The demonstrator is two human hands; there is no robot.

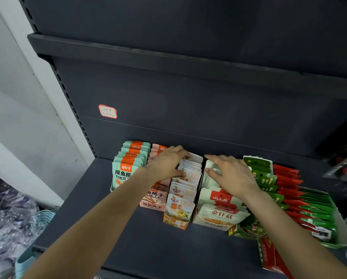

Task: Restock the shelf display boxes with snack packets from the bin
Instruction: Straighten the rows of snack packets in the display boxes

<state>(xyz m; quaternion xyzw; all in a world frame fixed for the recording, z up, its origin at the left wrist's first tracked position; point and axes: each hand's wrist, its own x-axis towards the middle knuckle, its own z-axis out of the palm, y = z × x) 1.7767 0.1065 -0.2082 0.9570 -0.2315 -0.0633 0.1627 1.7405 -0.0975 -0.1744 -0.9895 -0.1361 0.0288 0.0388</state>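
Packets (pixel 187 176) stand in the yellow box (pixel 177 219) at frame centre; left hand (pixel 166 164) curls its grip around their rear tops, right hand (pixel 232 174) lies flat on the neighbouring white packets (pixel 223 206). Best press rows back evenly, keeping faces upright.

Six rows of snack packets were lined up on the dark shelf (pixel 128 248): mint-green packets (pixel 126 174) at far left, pink ones (pixel 154 196) beside them, then white-and-orange packets (pixel 180 206) standing in an orange display box (pixel 175 223), cream mushroom packets (pixel 223 212) in a beige box (pixel 209 223), and green (pixel 265 178) and red (pixel 287 178) rows packed at right.
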